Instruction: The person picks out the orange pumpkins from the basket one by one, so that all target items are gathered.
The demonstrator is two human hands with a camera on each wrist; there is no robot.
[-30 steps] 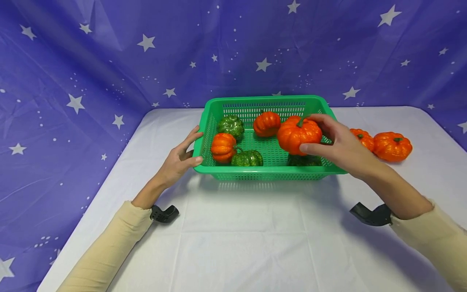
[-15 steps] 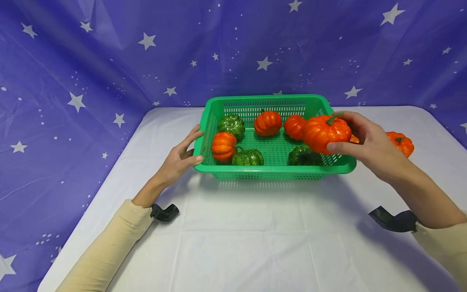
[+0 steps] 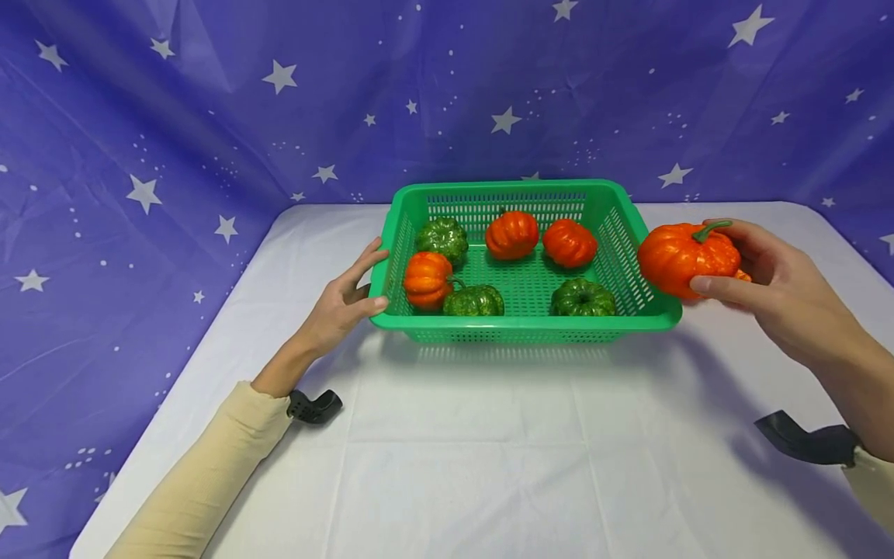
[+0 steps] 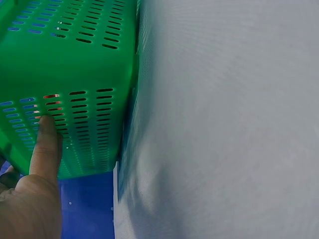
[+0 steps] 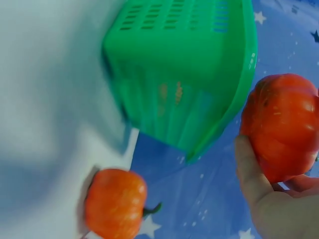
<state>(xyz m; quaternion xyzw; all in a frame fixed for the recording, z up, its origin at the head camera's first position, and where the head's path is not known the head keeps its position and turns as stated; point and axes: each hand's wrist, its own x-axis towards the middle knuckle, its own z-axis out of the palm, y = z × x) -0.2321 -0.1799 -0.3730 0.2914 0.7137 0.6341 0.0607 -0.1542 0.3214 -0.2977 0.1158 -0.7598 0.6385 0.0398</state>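
A large orange pumpkin (image 3: 680, 260) with a green stem is held by my right hand (image 3: 789, 291), thumb in front and fingers behind, at the basket's right end. In the right wrist view this pumpkin (image 5: 281, 127) hangs near the rim. My left hand (image 3: 335, 310) rests against the left end of the green basket (image 3: 517, 324), fingers spread and touching the rim. The left wrist view shows one straight finger (image 4: 46, 149) on its slotted wall. Inside lie orange pumpkins (image 3: 512, 235) and green pumpkins (image 3: 583, 297), several altogether.
Behind my right hand an orange pumpkin (image 3: 744, 276) is mostly hidden; the right wrist view shows an orange pumpkin (image 5: 115, 204) on the white tablecloth (image 3: 475, 458). A purple star-patterned cloth (image 3: 447, 93) hangs behind the table.
My right hand has carried the large pumpkin rightward from above the basket to its right end, uncovering a red-orange pumpkin and a green one inside. My left hand has stayed put.
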